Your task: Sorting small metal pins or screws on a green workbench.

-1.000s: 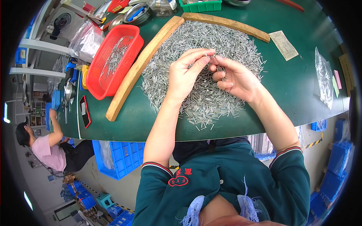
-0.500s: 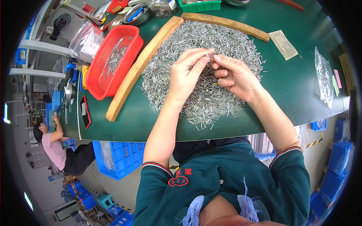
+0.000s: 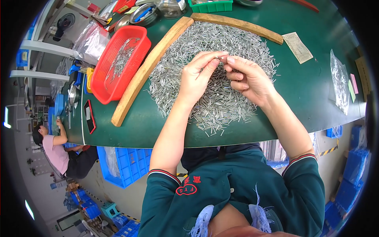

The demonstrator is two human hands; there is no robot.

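Above a broad pile of small silvery metal pins (image 3: 173,75), both hands meet at their fingertips. My left hand (image 3: 193,81) pinches one end of a short metal pin (image 3: 220,58) between thumb and forefinger. At the pin's other end, the thumb and forefinger of my right hand (image 3: 254,81) are closed on it, the remaining fingers curled in. Most of this pin is covered by the fingertips. A long wooden strip (image 3: 153,69) borders the pile on the left, and another wooden strip (image 3: 237,25) lies along its far side.
Left of the strip stands a red basket (image 3: 98,81) with some pins inside. A phone (image 3: 90,116) lies near the table's left edge. To the right are a paper slip (image 3: 298,47) and a clear plastic bag (image 3: 338,85). Another person (image 3: 57,152) sits far left.
My fingertips have drawn slightly closer together around the pin, showing less of it. Both hands shifted a little to the right. The other person's posture changed slightly.
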